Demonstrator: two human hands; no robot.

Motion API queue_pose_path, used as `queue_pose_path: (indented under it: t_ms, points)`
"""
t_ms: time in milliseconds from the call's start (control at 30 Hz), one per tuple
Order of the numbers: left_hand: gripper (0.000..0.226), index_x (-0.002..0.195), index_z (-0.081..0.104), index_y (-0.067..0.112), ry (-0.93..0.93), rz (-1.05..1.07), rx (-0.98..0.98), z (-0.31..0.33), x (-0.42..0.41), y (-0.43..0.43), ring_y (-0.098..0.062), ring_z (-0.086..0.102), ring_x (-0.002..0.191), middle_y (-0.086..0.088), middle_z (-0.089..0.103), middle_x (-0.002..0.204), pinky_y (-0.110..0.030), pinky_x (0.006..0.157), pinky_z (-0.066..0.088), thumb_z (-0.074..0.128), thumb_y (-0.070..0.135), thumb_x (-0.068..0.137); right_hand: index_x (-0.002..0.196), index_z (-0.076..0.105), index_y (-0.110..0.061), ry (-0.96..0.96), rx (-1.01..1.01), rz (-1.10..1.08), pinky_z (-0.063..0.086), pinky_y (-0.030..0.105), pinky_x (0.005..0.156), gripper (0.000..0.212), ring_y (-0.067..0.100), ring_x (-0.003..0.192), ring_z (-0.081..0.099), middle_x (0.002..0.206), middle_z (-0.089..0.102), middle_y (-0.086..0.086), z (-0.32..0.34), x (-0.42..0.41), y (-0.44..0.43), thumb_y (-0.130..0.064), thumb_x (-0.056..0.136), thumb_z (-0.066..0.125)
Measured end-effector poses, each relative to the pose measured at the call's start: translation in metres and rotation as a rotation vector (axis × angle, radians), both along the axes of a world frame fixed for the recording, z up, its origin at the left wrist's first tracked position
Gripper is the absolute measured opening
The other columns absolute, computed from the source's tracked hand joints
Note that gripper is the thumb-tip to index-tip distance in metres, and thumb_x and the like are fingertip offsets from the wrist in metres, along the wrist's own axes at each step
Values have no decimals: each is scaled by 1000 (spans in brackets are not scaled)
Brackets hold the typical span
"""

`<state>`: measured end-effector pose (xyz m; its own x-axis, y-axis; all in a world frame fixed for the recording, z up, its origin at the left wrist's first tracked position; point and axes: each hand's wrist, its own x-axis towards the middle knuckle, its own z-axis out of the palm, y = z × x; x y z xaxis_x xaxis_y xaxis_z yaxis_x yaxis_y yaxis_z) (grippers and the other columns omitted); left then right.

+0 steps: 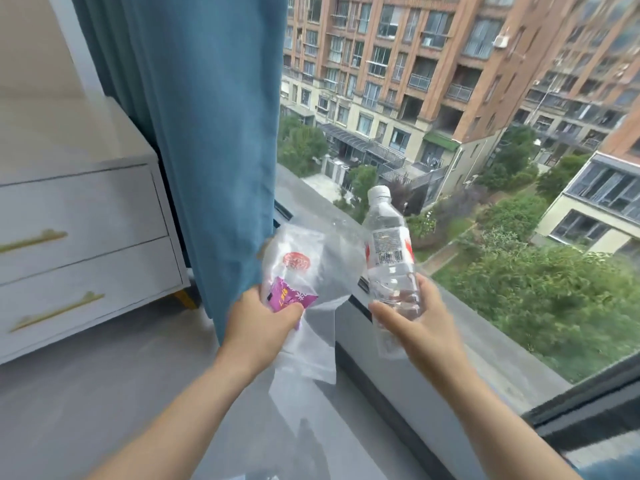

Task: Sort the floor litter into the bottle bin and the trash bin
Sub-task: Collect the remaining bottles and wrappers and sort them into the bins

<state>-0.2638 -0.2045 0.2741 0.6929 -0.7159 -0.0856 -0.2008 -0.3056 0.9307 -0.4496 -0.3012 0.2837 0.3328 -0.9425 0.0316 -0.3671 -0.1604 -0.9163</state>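
Head view: at lower centre, two pieces of litter are held up. A crumpled clear plastic bag (304,265) is pinched in the curled fingers of the left hand (259,320). Just right of it, a capped clear water bottle (388,244) is gripped low on its body by the right hand (422,330). Neither bin is seen. One item per hand is best kept, so each can be dropped cleanly. Behind, upper centre, a blue curtain (207,133) is hung.

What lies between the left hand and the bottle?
In the head view, the clear plastic bag which the left hand grips; the right hand holds the bottle.
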Motion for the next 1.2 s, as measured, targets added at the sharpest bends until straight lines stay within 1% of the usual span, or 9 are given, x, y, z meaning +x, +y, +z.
queue_pose_path:
  t_ms: [67, 167, 367, 633, 767, 900, 1000, 1100, 1200]
  points:
    - [23, 60, 56, 11, -27, 13, -45, 48, 13, -7, -20, 50, 57, -3, 55, 60, -26, 52, 37, 69, 29, 61, 134, 46, -29, -59, -26, -2, 53, 20, 77, 68, -6, 81, 65, 98, 67, -17, 41, 9, -6, -28, 75, 79]
    - [19, 59, 58, 13, -20, 33, -100, 126, 27, -16, -23, 57, 62, -6, 61, 64, -29, 57, 42, 72, 23, 68, 136, 46, -25, -91, -79, -4, 44, 2, 60, 66, -14, 75, 61, 98, 63, -20, 112, 19, -10, -23, 77, 77]
    - [17, 75, 64, 6, 14, 70, -152, 278, 40, -13, -26, 63, 71, -9, 67, 73, -28, 57, 44, 71, 21, 75, 137, 43, -32, -57, -149, 30, 51, 24, 77, 73, -2, 83, 65, 106, 65, -15, 262, 44, -10, -33, 74, 79]
    - [30, 72, 66, 10, 60, 96, -216, 489, 52, 13, -24, 67, 72, -4, 70, 70, -36, 69, 53, 63, 37, 59, 128, 50, -27, -134, -129, 52, 51, 12, 67, 61, -5, 79, 66, 91, 69, -19, 462, 65, 16, -24, 75, 79]
    - [22, 70, 63, 6, 22, 64, -270, 608, 50, 20, -21, 62, 65, -3, 66, 65, -28, 60, 47, 72, 26, 74, 133, 45, -28, -170, -163, 58, 54, 19, 71, 71, -6, 80, 66, 97, 65, -18, 575, 66, 24, -32, 72, 81]
    - [22, 62, 57, 15, -23, 51, -355, 718, 44, 26, -16, 57, 63, 3, 60, 61, -24, 57, 41, 70, 16, 80, 133, 38, -34, -184, -260, 36, 46, 4, 57, 71, -21, 81, 57, 104, 56, -26, 681, 57, 31, -36, 75, 79]
    - [22, 64, 59, 13, -55, 31, -417, 785, 36, 32, -21, 59, 65, 0, 62, 61, -27, 60, 43, 73, 26, 75, 138, 39, -30, -213, -348, 39, 46, 4, 61, 75, -20, 85, 57, 109, 57, -22, 749, 46, 37, -37, 75, 79]
    - [24, 75, 65, 8, -66, 15, -467, 835, 22, 40, -25, 66, 74, -9, 70, 74, -31, 68, 49, 72, 31, 71, 143, 35, -29, -240, -420, 34, 45, 7, 62, 83, -18, 87, 58, 110, 59, -22, 799, 34, 45, -41, 73, 79]
    - [31, 79, 67, 12, -93, 4, -499, 871, 2, 48, -21, 66, 76, -3, 71, 75, -35, 73, 51, 67, 39, 64, 141, 37, -32, -313, -463, 25, 51, 9, 71, 80, -9, 88, 63, 109, 63, -18, 838, 17, 54, -40, 73, 80]
